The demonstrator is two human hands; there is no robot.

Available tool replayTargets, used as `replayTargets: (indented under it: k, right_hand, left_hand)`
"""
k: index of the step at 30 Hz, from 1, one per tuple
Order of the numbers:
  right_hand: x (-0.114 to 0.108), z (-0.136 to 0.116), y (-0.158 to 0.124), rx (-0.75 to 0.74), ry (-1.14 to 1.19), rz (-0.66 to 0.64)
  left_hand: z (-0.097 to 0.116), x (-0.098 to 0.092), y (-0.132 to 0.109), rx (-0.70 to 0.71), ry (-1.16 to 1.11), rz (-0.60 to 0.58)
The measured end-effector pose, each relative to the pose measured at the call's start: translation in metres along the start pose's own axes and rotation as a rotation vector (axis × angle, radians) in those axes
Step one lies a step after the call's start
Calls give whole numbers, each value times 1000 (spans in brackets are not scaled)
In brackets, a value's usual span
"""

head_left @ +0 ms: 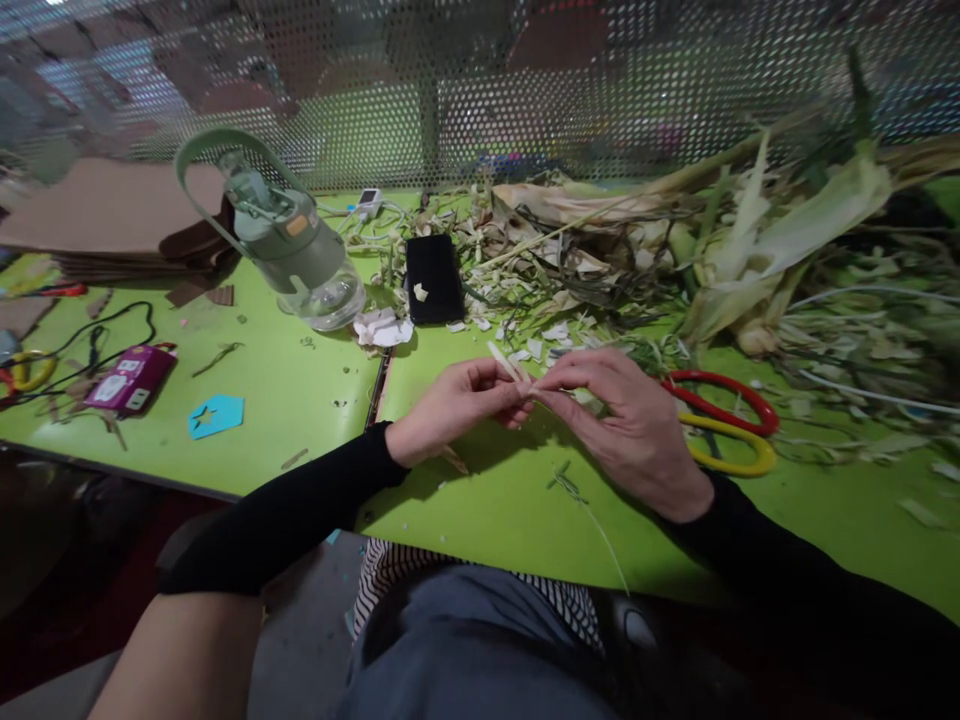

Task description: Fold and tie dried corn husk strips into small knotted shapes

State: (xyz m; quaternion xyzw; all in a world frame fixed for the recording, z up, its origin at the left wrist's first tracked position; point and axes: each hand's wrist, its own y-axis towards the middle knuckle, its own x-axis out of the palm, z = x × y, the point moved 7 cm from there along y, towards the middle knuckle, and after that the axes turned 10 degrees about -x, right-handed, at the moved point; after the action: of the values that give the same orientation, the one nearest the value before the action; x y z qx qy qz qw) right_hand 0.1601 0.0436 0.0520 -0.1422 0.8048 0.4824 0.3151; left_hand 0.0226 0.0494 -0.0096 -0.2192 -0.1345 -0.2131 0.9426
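Note:
Near the front of the green table (pixel 480 510), my left hand (pixel 469 405) pinches a pale, narrow strip that looks like corn husk (pixel 504 360), its tip sticking up past the fingers. My right hand (pixel 619 425) meets it fingertip to fingertip, thumb and forefinger closed on the strip's lower end. Fingers cover most of the piece. Scissors with one red and one yellow handle loop (pixel 770 412) lie just right of my right hand, blades hidden. Below the hands is a small knotted green tuft (pixel 568 485) with a thin thread.
Dried husks and shreds (pixel 577 250) pile up behind and right. A black phone (pixel 435 290) and a green-lidded bottle (pixel 300 250) stand between me and a perforated screen (pixel 510 110). Leftward are a purple box (pixel 133 380), blue paper (pixel 225 420) and stacked brown sheets (pixel 112 215).

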Motion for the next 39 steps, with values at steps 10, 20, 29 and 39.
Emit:
replayTargets:
  k: [10,20,29,39]
  right_hand:
    - [2,-4,0,-14,-72,-9]
    - [6,4,2,150,86,-40]
    - [8,16,-4,343,221,-6]
    - [-3,-1,1,74,-122,40]
  left_hand:
    - [6,4,-4,56,210,38]
    - [12,4,-7,144,298,41]
    - [6,4,-6,83,201,56]
    - [8,6,-7,180,424,107]
